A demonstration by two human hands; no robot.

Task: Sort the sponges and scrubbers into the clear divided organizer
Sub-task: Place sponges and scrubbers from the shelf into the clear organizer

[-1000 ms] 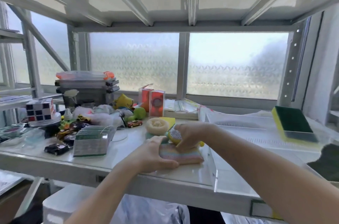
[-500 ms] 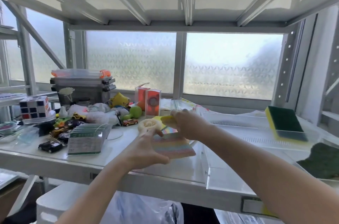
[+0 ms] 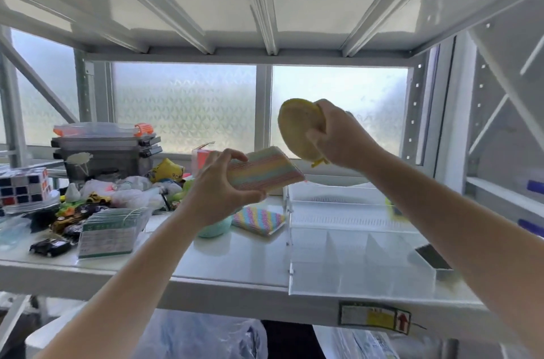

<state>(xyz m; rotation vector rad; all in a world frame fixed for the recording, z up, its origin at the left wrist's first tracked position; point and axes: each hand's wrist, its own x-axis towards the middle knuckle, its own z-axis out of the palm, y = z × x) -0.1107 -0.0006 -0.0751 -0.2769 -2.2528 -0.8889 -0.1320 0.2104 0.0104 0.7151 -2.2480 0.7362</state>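
Both our arms are bare and reach forward and up from the lower edge of view. Our left hand [image 3: 217, 191] is raised at mid-height, back of the hand toward us, thumb on top and fingers curled beneath, pinching a striped sponge [image 3: 263, 170] by its near end. Our right hand [image 3: 338, 135] is higher and further right, wrist bent, fingers wrapped around the edge of a round yellow scrubber [image 3: 298, 129] held upright. The two hands are apart, not touching.
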